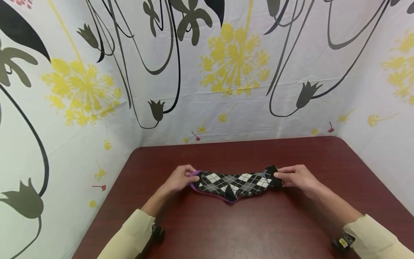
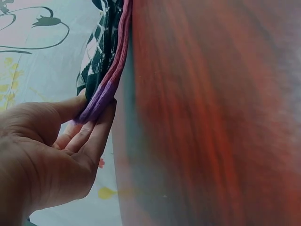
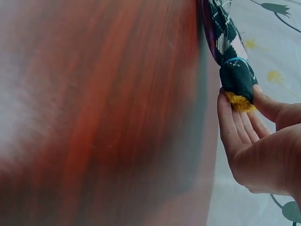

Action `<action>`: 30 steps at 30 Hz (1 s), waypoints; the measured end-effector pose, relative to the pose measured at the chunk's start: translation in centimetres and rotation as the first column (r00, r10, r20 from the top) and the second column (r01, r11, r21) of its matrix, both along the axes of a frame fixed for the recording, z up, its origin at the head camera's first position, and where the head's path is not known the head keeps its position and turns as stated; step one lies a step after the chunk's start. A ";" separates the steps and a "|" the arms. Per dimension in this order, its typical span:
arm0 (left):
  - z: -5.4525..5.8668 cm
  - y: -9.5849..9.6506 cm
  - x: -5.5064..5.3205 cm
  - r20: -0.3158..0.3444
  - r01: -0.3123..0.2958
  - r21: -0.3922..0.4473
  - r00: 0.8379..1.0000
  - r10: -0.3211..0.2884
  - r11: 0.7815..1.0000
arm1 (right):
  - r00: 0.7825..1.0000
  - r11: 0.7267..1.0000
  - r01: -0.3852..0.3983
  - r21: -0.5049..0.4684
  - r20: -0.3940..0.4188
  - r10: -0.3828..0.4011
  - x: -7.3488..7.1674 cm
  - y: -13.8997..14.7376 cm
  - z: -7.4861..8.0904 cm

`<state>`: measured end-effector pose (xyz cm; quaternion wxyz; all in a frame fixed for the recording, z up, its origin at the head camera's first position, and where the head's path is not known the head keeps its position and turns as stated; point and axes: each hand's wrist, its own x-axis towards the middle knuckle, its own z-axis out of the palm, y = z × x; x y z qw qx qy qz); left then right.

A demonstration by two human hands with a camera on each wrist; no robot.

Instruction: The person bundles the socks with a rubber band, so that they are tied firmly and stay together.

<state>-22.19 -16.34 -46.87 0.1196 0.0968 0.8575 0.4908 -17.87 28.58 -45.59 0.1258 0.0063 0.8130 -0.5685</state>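
A black, grey and white argyle sock [image 1: 239, 181] is stretched sideways between both hands, over the dark red table. Under it lies a second sock with a pink edge [image 2: 121, 47] and a purple toe [image 2: 101, 101]. My left hand [image 1: 179, 178] pinches the toe end, thumb on top and fingers beneath. At the other end, my right hand [image 1: 299, 177] pinches the black cuff [image 3: 237, 77]. A yellow edge [image 3: 240, 102] shows below that cuff in the right wrist view. The heels point toward me, at the near middle.
The dark red table [image 1: 245, 226] has rounded far corners. White cloth [image 1: 126, 93] printed with flowers hangs around its back and sides. A small dark device [image 1: 157, 233] is on the left wrist, and another [image 1: 343, 242] is on the right wrist.
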 end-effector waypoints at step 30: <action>-0.2 0.7 -1.9 -0.105 -0.138 -0.125 0.987 0.125 0.983 | 0.992 0.964 0.035 0.265 -0.127 -0.001 -1.8 0.1 -0.9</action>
